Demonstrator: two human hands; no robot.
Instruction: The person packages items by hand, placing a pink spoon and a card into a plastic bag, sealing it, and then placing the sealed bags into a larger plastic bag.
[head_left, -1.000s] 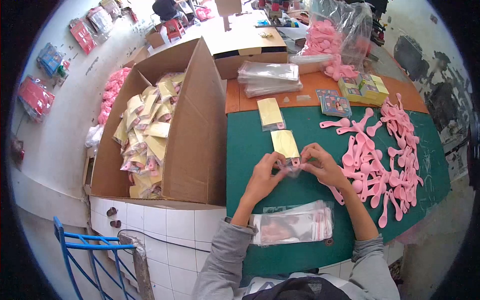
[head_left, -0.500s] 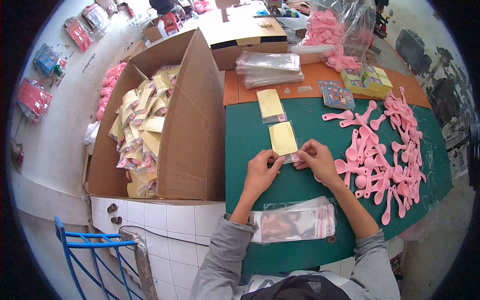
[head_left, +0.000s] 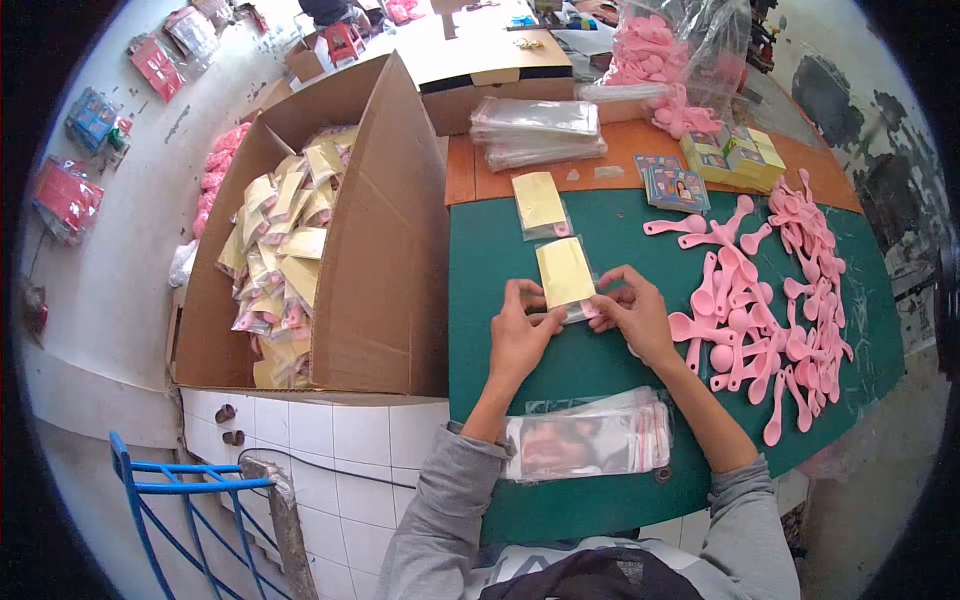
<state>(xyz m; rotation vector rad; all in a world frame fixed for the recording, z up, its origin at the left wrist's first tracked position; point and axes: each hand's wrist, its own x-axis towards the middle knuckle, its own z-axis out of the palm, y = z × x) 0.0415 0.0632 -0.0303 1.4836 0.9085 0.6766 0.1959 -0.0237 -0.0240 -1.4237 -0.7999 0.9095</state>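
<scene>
A clear plastic packet with a pale yellow card (head_left: 566, 273) inside lies on the green tabletop, with a bit of pink at its lower right corner. My left hand (head_left: 522, 328) holds the packet's lower left edge between thumb and fingers. At the lower right corner my right hand (head_left: 634, 315) pinches the plastic. Just beyond lies a second filled packet (head_left: 540, 200) with a yellow card and a pink tip. Nearer my body is a stack of clear bags (head_left: 588, 445). Loose pink spoons (head_left: 740, 345) are heaped to the right of my right hand.
A tall cardboard box (head_left: 385, 250) with many filled packets (head_left: 280, 250) stands at the left. More clear bags (head_left: 535, 130), printed cards (head_left: 675, 187), card stacks (head_left: 735, 158) and a bag of pink spoons (head_left: 650, 50) sit along the back. A blue metal frame (head_left: 190, 488) is at lower left.
The fingers of my left hand have spread a little to the left along the packet's edge. The packet and my right hand are almost where they were.
</scene>
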